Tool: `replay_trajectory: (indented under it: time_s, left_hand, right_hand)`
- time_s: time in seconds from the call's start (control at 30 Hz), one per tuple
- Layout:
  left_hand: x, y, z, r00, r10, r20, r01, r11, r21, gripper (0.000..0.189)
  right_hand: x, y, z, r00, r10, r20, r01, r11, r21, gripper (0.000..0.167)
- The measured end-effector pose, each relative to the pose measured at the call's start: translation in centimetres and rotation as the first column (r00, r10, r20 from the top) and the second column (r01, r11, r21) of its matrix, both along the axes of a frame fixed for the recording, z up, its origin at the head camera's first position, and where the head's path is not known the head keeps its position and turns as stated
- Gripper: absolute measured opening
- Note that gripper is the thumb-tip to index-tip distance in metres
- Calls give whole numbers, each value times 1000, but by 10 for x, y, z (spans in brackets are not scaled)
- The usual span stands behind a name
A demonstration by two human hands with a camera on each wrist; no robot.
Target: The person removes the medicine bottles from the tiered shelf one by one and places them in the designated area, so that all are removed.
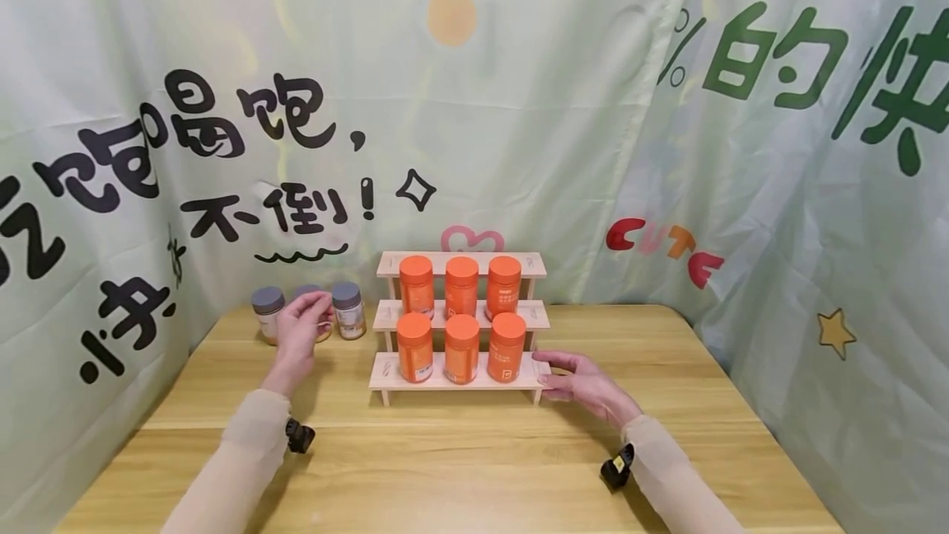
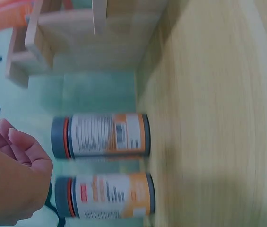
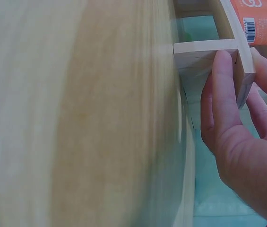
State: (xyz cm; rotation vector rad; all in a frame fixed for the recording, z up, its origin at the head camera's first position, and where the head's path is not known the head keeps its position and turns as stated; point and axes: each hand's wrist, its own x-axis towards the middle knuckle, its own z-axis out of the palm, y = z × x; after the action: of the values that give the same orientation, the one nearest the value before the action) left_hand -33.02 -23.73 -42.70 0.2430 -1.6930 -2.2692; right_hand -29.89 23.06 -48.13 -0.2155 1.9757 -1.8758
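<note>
A three-step light wooden display stand point(image 1: 384, 371) carries orange jars point(image 1: 461, 350) in two rows, on its middle and bottom steps. My right hand point(image 1: 586, 386) grips the right end of the bottom step; in the right wrist view its thumb and fingers point(image 3: 225, 90) lie on both sides of the wooden end. Left of the stand are grey-lidded jars point(image 1: 348, 311) with white and orange labels. My left hand point(image 1: 300, 334), fingers loosely bent and holding nothing, is in front of the middle one, partly hiding it. Two grey-lidded jars point(image 2: 107, 135) stand beside that hand in the left wrist view.
The wooden table point(image 1: 460, 460) reaches to a printed fabric backdrop point(image 1: 519, 147) that hangs behind it and along both sides. Both wrists carry a small black camera point(image 1: 300, 436) over light sleeves. The stand's top step point(image 1: 461, 258) rises close to the backdrop.
</note>
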Motion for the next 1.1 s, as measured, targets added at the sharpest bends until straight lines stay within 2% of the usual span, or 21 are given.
replay_trajectory:
  time_s: [0.3,0.6,0.83,0.97,1.1]
  left_hand:
    - [5,36,-1,997,-67,-26,67,998,-6,3]
    - [4,55,-4,996,-56,-71,54,998,-21,3]
    - [1,63,-1,989,-45,-142,39,998,-47,19]
    - [1,67,2,986,-58,-159,47,996,-72,33]
    - [1,71,4,979,-80,-188,61,992,-106,40]
  right_hand:
    - [-2,2,-1,1000,-2,0,2,1000,-15,56]
    - [-2,0,-3,1000,-6,0,6,1000,-8,55]
    - [0,0,-2,1000,-6,6,6,1000,-19,56]
    - [0,0,-1,1000,-3,6,4,1000,-16,56]
    - [0,0,-1,1000,0,6,0,1000,-13,56]
